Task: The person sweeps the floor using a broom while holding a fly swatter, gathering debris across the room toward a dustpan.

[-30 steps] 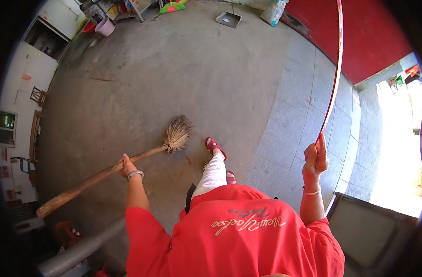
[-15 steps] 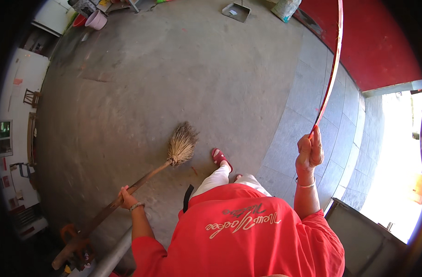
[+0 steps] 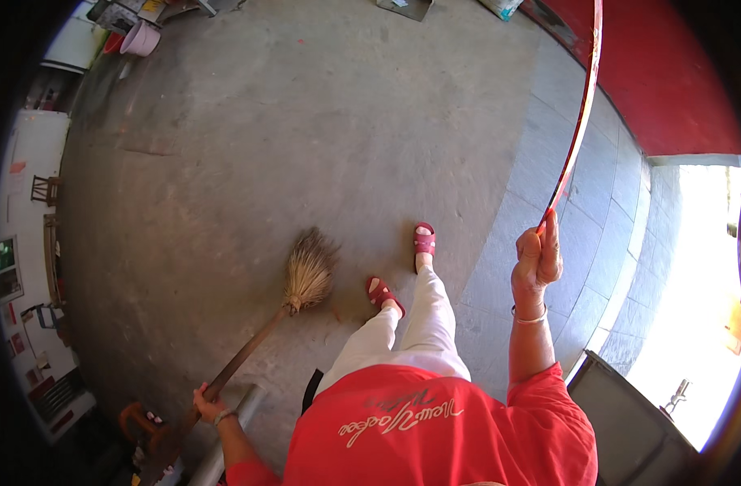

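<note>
My left hand (image 3: 208, 402) is wrapped round the wooden handle of a straw broom (image 3: 310, 279). Its bristle head rests low over the concrete, ahead and left of my feet, and the handle runs back to the lower left. On the right, my raised right hand (image 3: 539, 255) grips the lower end of a long, thin red strip (image 3: 583, 121) between thumb and straightened fingers. That strip rises past the upper edge of the view; its exact kind I cannot make out.
Concrete floor (image 3: 370, 138) meets grey tiles (image 3: 540, 186). A pink bucket (image 3: 140, 39) stands far left, a dustpan (image 3: 406, 6) at the top. The red wall (image 3: 670, 89) and a bright doorway (image 3: 694, 267) lie right. A dark panel (image 3: 630, 421) stands lower right, a metal pipe (image 3: 233, 433) lower left.
My feet have stepped, and both red sandals now show with the right foot forward. The broom has shifted slightly left and nearer; my left hand is lower. The right hand keeps its grip.
</note>
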The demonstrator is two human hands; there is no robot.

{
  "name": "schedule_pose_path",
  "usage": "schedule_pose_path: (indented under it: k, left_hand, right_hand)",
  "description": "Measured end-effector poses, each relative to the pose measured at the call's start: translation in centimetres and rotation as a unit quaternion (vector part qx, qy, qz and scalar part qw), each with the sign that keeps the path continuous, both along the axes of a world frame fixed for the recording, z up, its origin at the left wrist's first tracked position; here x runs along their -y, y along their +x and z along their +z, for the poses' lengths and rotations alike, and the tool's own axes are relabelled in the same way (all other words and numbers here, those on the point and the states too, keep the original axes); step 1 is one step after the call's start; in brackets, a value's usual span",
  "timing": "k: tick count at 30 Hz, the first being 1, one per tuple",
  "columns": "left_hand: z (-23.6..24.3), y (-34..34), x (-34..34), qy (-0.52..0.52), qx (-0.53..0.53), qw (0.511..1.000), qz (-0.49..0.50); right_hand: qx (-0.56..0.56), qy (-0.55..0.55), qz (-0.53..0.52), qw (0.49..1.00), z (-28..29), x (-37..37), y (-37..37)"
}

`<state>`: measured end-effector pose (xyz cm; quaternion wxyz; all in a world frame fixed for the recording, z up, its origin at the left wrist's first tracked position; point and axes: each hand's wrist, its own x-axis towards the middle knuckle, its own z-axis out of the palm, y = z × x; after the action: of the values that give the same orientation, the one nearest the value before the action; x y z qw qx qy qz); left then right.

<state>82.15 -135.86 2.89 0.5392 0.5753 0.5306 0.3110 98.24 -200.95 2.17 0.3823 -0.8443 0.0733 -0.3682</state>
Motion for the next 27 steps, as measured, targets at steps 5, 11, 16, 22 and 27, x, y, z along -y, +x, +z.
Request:
schedule_pose_path:
  k: [5, 11, 16, 22, 27]
  left_hand:
    - [-0.5, -2.4, -3.0, -0.012, 0.036, 0.998, 0.04]
    - [0.5, -2.8, -4.7, 0.067, -0.041, 0.986, 0.147]
    - [0.2, -2.2, -6.4, 0.092, -0.094, 0.977, 0.17]
    - [0.9, 0.1, -4.5, 0.081, -0.088, 0.977, 0.176]
    - [5.4, 0.7, -0.7, 0.091, -0.082, 0.973, 0.195]
  right_hand:
    - [-0.019, 0.025, -0.012, 0.999, -6.7, 2.0, 5.8]
    - [-0.02, 0.052, -0.005, 0.998, -14.6, 4.3, 10.7]
    - [-0.022, -0.011, 0.004, 1.0, -20.4, 5.9, 14.1]
    - [-0.027, -0.019, -0.006, 0.999, -23.9, 6.8, 17.4]
    - [-0.048, 0.025, -0.029, 0.998, -27.3, 6.2, 20.9]
